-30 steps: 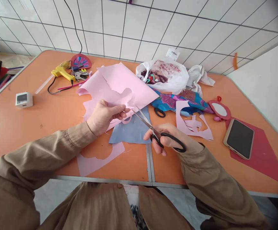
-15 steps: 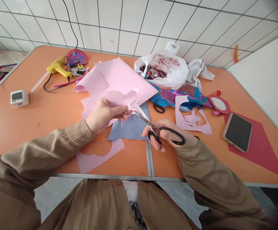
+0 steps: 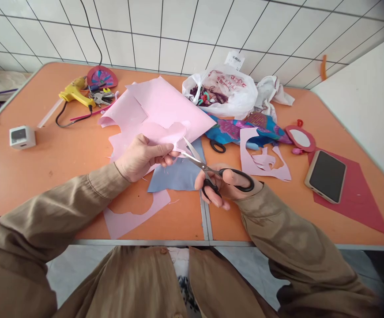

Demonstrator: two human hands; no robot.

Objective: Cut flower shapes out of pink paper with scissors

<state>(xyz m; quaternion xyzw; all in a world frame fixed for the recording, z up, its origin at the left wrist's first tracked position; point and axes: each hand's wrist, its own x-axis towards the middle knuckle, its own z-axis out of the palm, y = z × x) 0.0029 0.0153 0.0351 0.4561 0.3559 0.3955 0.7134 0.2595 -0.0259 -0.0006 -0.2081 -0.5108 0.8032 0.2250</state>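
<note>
My left hand (image 3: 142, 155) pinches a small pink cut-out piece (image 3: 166, 132) with a wavy, rounded edge between thumb and fingers. In my right hand (image 3: 212, 187) are scissors (image 3: 204, 168) with black handles; thumb and fingers sit in the loops. The scissor blades stand apart at the right side of the pink piece, close to my left fingertips. Behind and below it spreads a large pink sheet (image 3: 168, 99), with a grey-blue sheet (image 3: 178, 174) under my hands. Whether the sheets are felt or foam, I cannot tell.
Pink offcuts lie at front (image 3: 129, 220) and right (image 3: 248, 150). A yellow glue gun (image 3: 74, 92), keys (image 3: 101, 97) and a white cube (image 3: 22, 137) are left. Right are a plastic bag (image 3: 238, 92), patterned cloth (image 3: 228, 130), and a phone (image 3: 327, 176) on a red sheet (image 3: 360, 190).
The scissor blades have spread wider at the pink piece. My left hand still grips it, tilted slightly differently. The whole view has shifted a little.
</note>
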